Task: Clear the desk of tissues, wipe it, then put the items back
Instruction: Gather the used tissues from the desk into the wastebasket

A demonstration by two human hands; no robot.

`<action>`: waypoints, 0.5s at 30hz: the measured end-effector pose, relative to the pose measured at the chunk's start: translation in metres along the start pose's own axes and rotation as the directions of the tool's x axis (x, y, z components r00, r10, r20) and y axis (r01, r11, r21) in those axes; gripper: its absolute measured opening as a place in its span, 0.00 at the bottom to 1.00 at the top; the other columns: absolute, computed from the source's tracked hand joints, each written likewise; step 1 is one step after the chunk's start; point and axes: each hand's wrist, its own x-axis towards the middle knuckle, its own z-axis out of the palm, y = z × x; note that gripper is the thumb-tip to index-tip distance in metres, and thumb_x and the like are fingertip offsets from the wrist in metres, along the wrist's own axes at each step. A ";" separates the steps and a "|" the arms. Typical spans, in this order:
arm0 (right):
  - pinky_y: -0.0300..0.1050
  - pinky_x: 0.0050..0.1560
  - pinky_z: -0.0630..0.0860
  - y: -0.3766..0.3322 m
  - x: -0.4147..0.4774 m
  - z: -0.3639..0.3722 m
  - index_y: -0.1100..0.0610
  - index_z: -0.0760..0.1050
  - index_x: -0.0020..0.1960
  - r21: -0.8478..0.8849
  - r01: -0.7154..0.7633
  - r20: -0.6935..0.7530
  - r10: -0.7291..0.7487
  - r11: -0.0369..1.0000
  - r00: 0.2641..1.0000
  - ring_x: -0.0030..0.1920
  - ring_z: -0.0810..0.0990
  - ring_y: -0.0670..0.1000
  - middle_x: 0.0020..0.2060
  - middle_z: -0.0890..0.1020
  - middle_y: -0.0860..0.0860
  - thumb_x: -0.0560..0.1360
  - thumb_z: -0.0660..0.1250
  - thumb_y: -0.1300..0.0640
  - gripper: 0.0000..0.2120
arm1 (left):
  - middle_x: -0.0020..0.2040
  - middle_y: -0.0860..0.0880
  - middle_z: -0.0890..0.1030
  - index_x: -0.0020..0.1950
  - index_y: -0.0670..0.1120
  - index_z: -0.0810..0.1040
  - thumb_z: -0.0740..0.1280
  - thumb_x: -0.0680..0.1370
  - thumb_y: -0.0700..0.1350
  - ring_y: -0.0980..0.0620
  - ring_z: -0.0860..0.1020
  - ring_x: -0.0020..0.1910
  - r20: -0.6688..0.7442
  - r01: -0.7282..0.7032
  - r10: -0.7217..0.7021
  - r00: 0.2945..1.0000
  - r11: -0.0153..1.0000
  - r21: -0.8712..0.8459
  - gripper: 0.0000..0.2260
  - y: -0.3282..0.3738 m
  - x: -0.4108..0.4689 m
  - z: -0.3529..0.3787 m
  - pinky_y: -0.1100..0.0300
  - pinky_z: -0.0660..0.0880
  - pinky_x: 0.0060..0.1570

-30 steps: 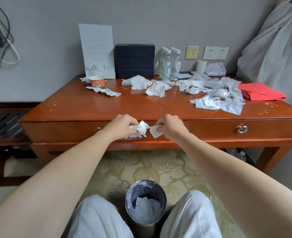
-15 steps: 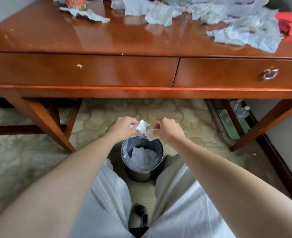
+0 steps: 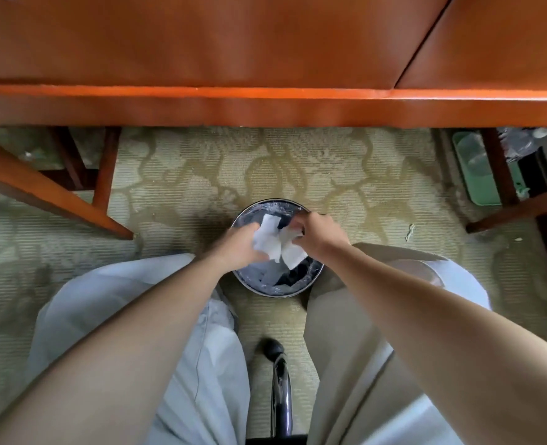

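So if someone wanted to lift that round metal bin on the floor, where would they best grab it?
Probably by the rim of the bin, coming from straight above, since it stands upright with its mouth open. The far edge is bare, while the left hand and right hand hold tissues over the middle, and the legs crowd its near sides.

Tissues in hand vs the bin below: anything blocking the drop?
Nothing visible does. The left hand and right hand grip the tissues right above the bin, whose mouth is open with no lid. The desk edge lies farther forward, off the drop path.
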 end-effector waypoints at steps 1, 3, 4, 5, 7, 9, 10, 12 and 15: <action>0.45 0.46 0.73 0.002 0.003 0.004 0.49 0.77 0.60 -0.010 0.004 0.019 -0.004 1.000 1.000 0.53 0.79 0.56 0.55 0.82 0.53 0.77 0.67 0.58 0.13 | 0.57 0.51 0.78 0.65 0.46 0.70 0.76 0.72 0.52 0.45 0.77 0.57 0.076 0.015 -0.013 0.997 1.000 -0.021 0.26 -0.004 0.003 0.004 0.54 0.74 0.52; 0.45 0.44 0.72 0.005 0.007 0.008 0.49 0.77 0.61 -0.023 0.001 0.034 -0.001 1.000 0.999 0.53 0.79 0.56 0.55 0.82 0.53 0.77 0.67 0.58 0.14 | 0.69 0.48 0.74 0.76 0.47 0.60 0.77 0.71 0.54 0.46 0.74 0.66 0.145 0.024 -0.019 0.989 0.999 -0.034 0.40 -0.008 0.007 0.009 0.50 0.73 0.62; 0.44 0.43 0.70 0.006 0.008 0.009 0.49 0.77 0.61 -0.020 -0.004 0.036 0.005 1.000 0.999 0.53 0.79 0.56 0.55 0.81 0.53 0.76 0.67 0.57 0.14 | 0.72 0.46 0.72 0.77 0.47 0.58 0.77 0.70 0.54 0.46 0.72 0.68 0.134 0.013 -0.009 0.991 1.000 -0.027 0.42 -0.009 0.008 0.009 0.50 0.72 0.64; 0.44 0.43 0.70 0.005 0.009 0.008 0.48 0.76 0.60 -0.015 -0.010 0.037 0.011 1.000 0.999 0.53 0.79 0.56 0.55 0.81 0.53 0.76 0.66 0.58 0.14 | 0.73 0.45 0.70 0.78 0.46 0.59 0.77 0.71 0.54 0.46 0.71 0.69 0.117 0.009 -0.007 0.993 1.000 -0.013 0.42 -0.010 0.010 0.009 0.51 0.71 0.65; 0.45 0.46 0.73 0.002 0.008 0.005 0.47 0.77 0.59 0.004 -0.014 0.037 0.014 1.000 0.999 0.53 0.79 0.56 0.56 0.81 0.52 0.75 0.65 0.59 0.14 | 0.75 0.46 0.68 0.77 0.45 0.60 0.75 0.72 0.53 0.47 0.69 0.71 0.091 -0.010 0.008 0.996 1.000 0.024 0.39 -0.009 0.009 0.005 0.53 0.69 0.66; 0.48 0.51 0.77 -0.003 0.003 0.000 0.47 0.77 0.57 0.027 -0.010 0.032 0.009 1.000 0.999 0.54 0.79 0.56 0.56 0.81 0.51 0.75 0.65 0.59 0.14 | 0.74 0.47 0.69 0.77 0.45 0.62 0.75 0.73 0.53 0.47 0.69 0.71 0.067 -0.034 0.030 0.997 0.998 0.059 0.37 -0.006 0.004 -0.003 0.53 0.69 0.66; 0.49 0.53 0.78 -0.006 -0.001 -0.003 0.47 0.77 0.57 0.030 -0.005 0.026 0.004 1.000 1.000 0.55 0.79 0.56 0.56 0.81 0.51 0.74 0.65 0.59 0.13 | 0.74 0.47 0.69 0.76 0.45 0.63 0.75 0.73 0.52 0.47 0.69 0.70 0.052 -0.047 0.043 0.998 0.996 0.072 0.36 -0.005 -0.001 -0.008 0.52 0.69 0.66; 0.50 0.55 0.78 -0.012 -0.011 -0.010 0.46 0.77 0.57 0.025 0.010 0.007 -0.010 1.000 1.000 0.56 0.79 0.55 0.56 0.81 0.51 0.74 0.66 0.59 0.14 | 0.73 0.46 0.70 0.75 0.45 0.65 0.74 0.74 0.52 0.47 0.69 0.70 0.021 -0.064 0.062 0.998 0.993 0.103 0.34 -0.002 -0.012 -0.019 0.52 0.68 0.67; 0.51 0.56 0.78 -0.023 -0.028 -0.023 0.48 0.78 0.56 0.021 0.050 -0.040 -0.049 0.999 0.998 0.56 0.79 0.56 0.55 0.82 0.52 0.73 0.67 0.59 0.13 | 0.72 0.46 0.70 0.75 0.45 0.65 0.73 0.75 0.52 0.46 0.70 0.69 -0.029 -0.088 0.094 0.995 0.983 0.161 0.33 0.004 -0.034 -0.038 0.51 0.68 0.66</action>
